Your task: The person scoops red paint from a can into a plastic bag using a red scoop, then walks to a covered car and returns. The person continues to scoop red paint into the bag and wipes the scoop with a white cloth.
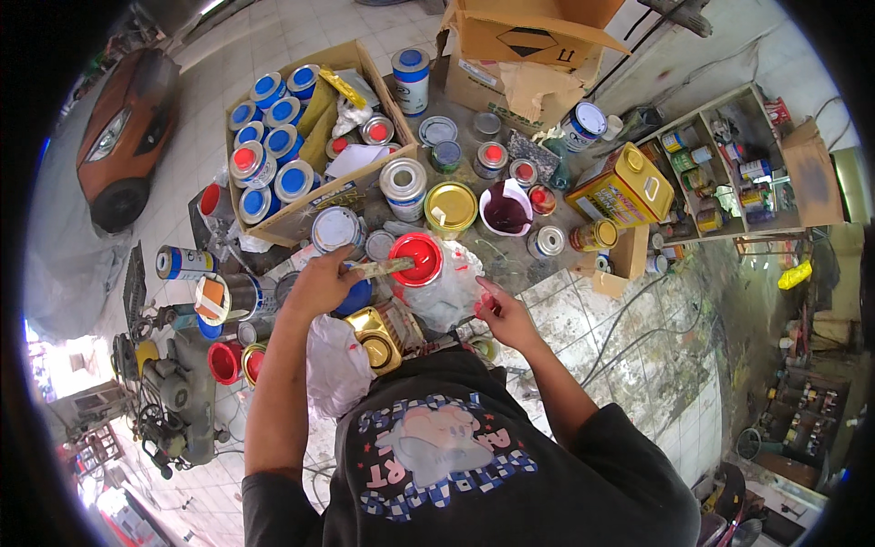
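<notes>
In my left hand [326,284], a paint-stained flat stick [381,268] points right, its end over an opened can of bright red paint [420,259]. I cannot tell whether the tip touches the paint. Crumpled clear plastic [444,305] with red smears lies beside the can and under its near side. To the right of that plastic, my right hand [504,314] holds nothing; its forefinger reaches out, apart from the thumb, and red paint marks the fingers. A gold-lidded can [450,208] stands just beyond the red paint.
A cardboard box [314,205] full of blue-lidded cans is at the far left. A white tub with dark red paint [507,208] and a yellow rectangular tin [622,187] stand to the right. A gold tin [374,342] sits close to my body. Shelves [729,169] hold more cans.
</notes>
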### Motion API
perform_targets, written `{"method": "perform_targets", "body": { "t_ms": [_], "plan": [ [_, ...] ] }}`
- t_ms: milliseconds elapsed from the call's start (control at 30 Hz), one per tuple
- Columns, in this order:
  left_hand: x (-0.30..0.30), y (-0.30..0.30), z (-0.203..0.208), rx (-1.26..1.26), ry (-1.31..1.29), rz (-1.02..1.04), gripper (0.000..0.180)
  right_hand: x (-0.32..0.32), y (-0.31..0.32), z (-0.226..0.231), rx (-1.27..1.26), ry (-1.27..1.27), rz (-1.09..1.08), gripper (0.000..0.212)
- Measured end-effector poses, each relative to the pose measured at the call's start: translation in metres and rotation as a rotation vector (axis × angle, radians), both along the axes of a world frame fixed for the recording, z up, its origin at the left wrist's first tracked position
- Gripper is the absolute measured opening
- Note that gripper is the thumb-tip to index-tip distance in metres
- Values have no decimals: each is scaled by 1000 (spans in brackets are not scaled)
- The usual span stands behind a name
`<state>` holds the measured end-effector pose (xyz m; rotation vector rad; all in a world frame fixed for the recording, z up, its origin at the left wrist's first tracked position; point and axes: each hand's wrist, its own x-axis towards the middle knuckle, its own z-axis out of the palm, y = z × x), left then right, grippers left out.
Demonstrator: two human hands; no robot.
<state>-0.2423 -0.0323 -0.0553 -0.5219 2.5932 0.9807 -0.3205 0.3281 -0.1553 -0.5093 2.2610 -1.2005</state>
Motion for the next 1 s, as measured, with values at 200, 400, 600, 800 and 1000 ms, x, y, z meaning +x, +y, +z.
{"method": "perform_targets", "body": {
  "t_ms": [200, 400, 600, 800, 1000],
  "plan": [
    [28, 14, 35, -98, 343, 140, 41, -41, 6, -34, 202, 205, 143, 49],
    [86, 57, 71, -188, 461, 248, 33, -102, -29, -65, 338, 130, 407, 46],
    [126, 98, 72, -285, 381, 235, 37, -143, -62, -108, 495, -62, 756, 57],
    [168, 117, 70, -339, 339, 267, 46, -135, -42, -78, 739, 272, 948, 77],
    [183, 132, 63, -388, 240, 309, 48, -109, -59, -65, 860, 408, 853, 76]
  ]
}}
